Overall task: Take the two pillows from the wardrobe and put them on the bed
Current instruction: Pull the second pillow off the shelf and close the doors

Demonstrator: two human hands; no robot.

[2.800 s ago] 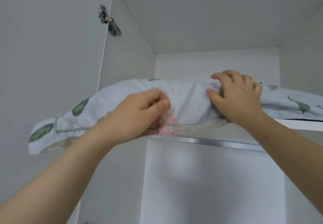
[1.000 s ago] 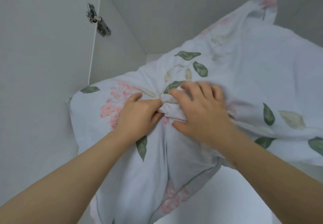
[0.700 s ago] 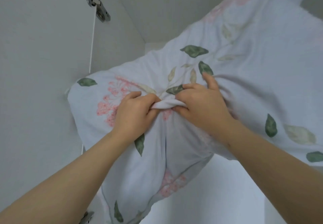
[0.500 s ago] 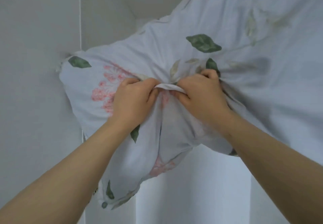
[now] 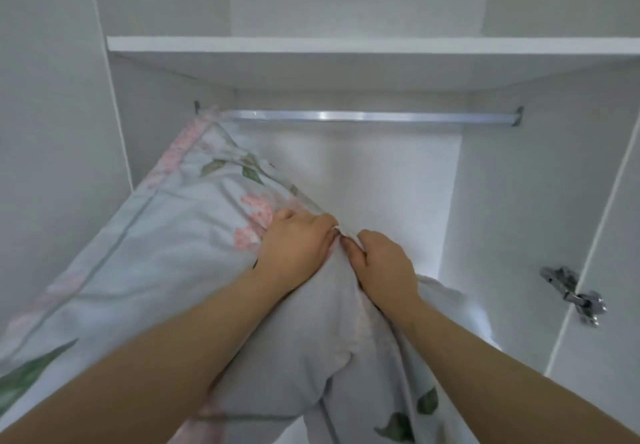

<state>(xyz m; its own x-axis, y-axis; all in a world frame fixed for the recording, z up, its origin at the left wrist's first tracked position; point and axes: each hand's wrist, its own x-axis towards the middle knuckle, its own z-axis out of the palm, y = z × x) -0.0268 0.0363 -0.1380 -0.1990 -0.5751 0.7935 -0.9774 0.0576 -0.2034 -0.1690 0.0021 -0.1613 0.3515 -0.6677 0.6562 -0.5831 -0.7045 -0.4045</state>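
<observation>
One pillow (image 5: 156,253) is showing. The frame edge is cutting off its lower end and the forearms are covering part of it. The left hand (image 5: 294,243) and the right hand (image 5: 381,267) are each curling tightly round a bunched fold of its cover, side by side. The pillow is slanting lengthwise from a corner up-left of the hands, by the rail (image 5: 363,116), down past the wrists. One shelf (image 5: 346,44) is sitting above the hands.

Floral pillow (image 5: 166,253) in both hands (image 5: 294,246) (image 5: 381,267)
</observation>
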